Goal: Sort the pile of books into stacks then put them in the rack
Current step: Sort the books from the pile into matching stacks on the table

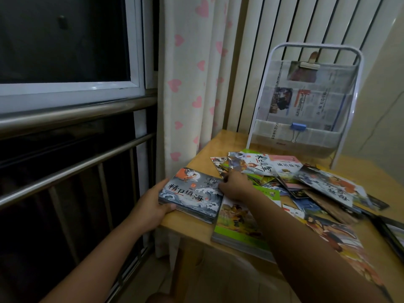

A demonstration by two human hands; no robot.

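Landmark: we place everything from the rack [306,101], upright at the table's [192,228] far side.
Left hand [150,206]: grips the grey-wave stack [192,193], well in front-left of the rack.
Right hand [235,185]: fingers curled on that stack's far edge.
Loose pile [306,182]: just before the rack.
Risk: we judge the stack sits near the table's edge; a careless push could tip it off.
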